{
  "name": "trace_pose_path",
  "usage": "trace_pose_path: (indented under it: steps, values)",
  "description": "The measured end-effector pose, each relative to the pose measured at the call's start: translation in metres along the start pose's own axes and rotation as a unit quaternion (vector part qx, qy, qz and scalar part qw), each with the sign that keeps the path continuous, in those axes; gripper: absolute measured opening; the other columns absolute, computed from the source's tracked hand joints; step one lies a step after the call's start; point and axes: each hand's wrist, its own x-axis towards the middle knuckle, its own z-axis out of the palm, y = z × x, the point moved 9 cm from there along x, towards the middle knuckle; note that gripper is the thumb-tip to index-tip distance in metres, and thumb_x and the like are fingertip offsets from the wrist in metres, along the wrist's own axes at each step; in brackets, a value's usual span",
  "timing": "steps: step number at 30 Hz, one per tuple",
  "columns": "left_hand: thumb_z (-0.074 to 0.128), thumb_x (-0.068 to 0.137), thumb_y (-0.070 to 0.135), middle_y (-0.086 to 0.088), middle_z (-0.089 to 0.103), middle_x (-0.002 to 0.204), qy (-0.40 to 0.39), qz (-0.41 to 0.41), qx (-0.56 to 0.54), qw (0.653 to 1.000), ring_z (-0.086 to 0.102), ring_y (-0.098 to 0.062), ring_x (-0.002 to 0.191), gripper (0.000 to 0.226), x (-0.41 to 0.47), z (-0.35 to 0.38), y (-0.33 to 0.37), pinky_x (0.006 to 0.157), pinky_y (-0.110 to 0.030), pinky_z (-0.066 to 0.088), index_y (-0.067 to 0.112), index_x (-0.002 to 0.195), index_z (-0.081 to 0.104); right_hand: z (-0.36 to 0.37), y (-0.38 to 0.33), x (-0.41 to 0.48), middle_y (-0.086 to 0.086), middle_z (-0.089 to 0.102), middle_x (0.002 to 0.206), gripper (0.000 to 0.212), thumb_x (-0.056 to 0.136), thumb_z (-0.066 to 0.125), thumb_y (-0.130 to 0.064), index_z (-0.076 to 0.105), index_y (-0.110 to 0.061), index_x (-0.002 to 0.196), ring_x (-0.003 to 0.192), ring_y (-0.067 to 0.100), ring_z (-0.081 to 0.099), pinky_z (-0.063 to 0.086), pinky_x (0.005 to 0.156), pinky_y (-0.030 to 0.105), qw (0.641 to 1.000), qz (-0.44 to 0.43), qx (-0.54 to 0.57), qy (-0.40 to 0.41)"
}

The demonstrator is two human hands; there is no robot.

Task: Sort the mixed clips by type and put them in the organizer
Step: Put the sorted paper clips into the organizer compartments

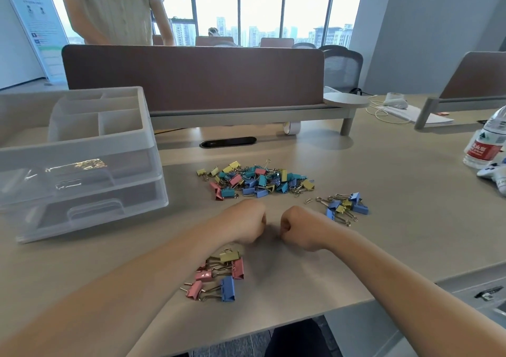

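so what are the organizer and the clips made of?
Organizer: looks like clear, glossy plastic; the drawers show through its walls. Clips: likely painted metal bodies in pastel colours, with thin shiny wire handles, gold on some.

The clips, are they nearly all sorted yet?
Not nearly. Two small groups sit apart: large clips near the left hand and smaller clips beside the right hand. Both hands are closed fists; contents hidden. The big mixed pile remains, and the organizer's top compartments look empty.
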Motion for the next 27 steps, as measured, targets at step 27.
trace_pose_path:
  steps: [27]
  values:
    - [0.064, 0.083, 0.012, 0.004, 0.067, 0.085, 0.306, -0.095, 0.015, 0.947, 0.063, -0.019, 0.085, 0.014, -0.107, -0.274, -0.201, 0.081, -0.033, 0.053, 0.023, 0.075, 0.071, -0.19, -0.262, 0.059, 0.0, 0.068, 0.078, 0.011, 0.09, 0.062, -0.02, 0.064, -0.016, 0.079, 0.067, 0.018, 0.063, 0.056, 0.063, 0.032, 0.955, -0.194, 0.061, 0.216]
